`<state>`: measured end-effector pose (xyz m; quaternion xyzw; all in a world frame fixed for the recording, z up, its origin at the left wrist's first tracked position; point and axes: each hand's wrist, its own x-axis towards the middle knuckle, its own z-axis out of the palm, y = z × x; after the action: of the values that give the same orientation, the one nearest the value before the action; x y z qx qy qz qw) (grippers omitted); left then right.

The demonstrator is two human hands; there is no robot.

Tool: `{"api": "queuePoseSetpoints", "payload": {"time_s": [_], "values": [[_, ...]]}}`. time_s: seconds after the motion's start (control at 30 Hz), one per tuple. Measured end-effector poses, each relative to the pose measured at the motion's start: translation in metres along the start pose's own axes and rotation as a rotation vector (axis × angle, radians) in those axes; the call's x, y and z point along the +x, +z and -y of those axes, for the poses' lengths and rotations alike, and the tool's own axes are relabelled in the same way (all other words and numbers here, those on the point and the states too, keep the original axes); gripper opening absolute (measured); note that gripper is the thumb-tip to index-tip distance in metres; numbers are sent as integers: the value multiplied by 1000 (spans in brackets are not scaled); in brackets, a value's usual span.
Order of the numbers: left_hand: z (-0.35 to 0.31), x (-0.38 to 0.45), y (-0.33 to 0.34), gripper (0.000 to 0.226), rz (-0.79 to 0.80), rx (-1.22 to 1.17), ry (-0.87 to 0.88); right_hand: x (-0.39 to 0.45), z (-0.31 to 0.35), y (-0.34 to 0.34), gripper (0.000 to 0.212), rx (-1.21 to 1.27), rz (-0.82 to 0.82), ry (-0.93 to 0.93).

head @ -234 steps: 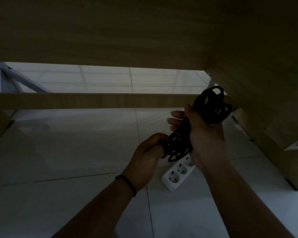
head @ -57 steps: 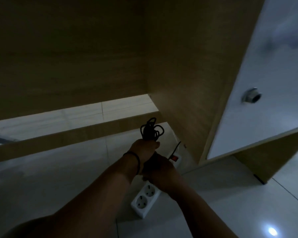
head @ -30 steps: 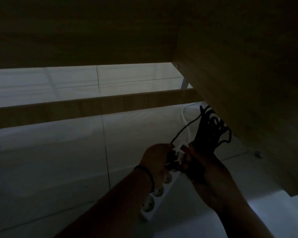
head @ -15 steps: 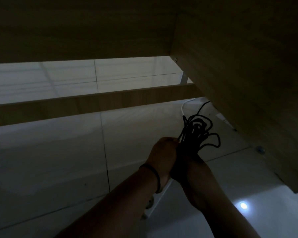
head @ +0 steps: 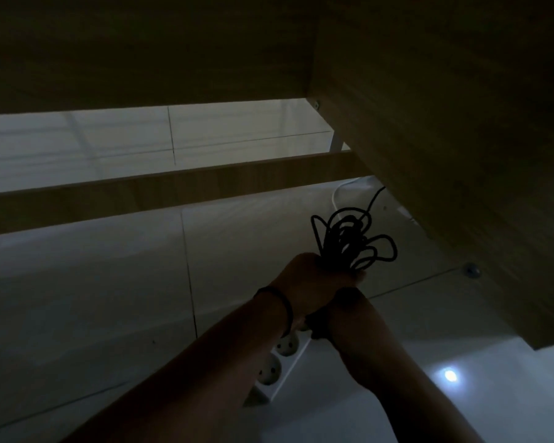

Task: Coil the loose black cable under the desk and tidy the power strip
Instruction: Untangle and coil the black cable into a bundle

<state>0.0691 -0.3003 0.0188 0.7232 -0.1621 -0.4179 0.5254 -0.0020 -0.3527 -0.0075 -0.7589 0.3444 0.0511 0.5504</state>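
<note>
- Two bare forearms reach in under the wooden desk (head: 445,129), meeting just in front of its right side panel.
- The left hand (head: 311,282), a thin dark band round its wrist, is curled tight round the neck of the black cable (head: 349,244); the bundle stands up out of the fist, between the low crossbar and the side panel.
- The cable is thin, round and matte, its loops uneven and springy, some splayed out toward the side panel. One loose strand runs up from the bundle toward the foot of that panel.
- The right hand (head: 343,311) sits just below the left and touches it; in the dim light I cannot tell how its fingers lie or what they hold.
- The power strip (head: 277,367), a long white plastic bar with round recessed sockets, lies flat on the floor on the near side of the crossbar, partly hidden beneath both wrists.
- The floor (head: 93,298) is pale glossy tile with thin dark joints.
- The crossbar (head: 173,190) is a flat plank with wood grain.
- A thin white cord (head: 336,196) curves along the floor near the side panel's foot.
</note>
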Motion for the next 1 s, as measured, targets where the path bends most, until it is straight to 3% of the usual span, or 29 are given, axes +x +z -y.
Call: {"api": "queuePoseSetpoints", "payload": {"time_s": [0.13,0.2,0.3,0.33,0.4,0.53,0.6,0.63,0.7,0.8,0.9,1.0], "values": [[0,2,-4,34,-47,9,-8,-11,13,-4,21,-62,119,-22],[1,2,-7,28,-63,-13,-2,-22,17,-13,8,105,173,-70],[-2,0,-8,27,-52,1,12,-32,26,-32,17,210,249,-107],[-4,0,-6,27,-49,7,27,-31,25,-37,12,163,240,-93],[-7,-1,-2,22,-48,39,59,-31,26,-42,29,70,202,-56],[-12,-1,-8,18,-81,99,142,-34,28,-47,10,-30,72,-79],[-13,3,-20,16,-137,83,130,-31,26,-54,21,60,-117,-25],[-11,5,-25,16,-146,100,121,-27,25,-56,38,116,-138,6],[-9,5,-25,13,-96,194,124,-24,30,-54,78,204,-27,60],[-5,1,-14,21,22,454,216,-10,40,-45,92,440,27,101],[-4,-4,-7,37,85,617,282,10,48,-41,75,622,-50,146],[-3,-2,-8,46,74,699,248,29,41,-35,23,743,5,117]]}}
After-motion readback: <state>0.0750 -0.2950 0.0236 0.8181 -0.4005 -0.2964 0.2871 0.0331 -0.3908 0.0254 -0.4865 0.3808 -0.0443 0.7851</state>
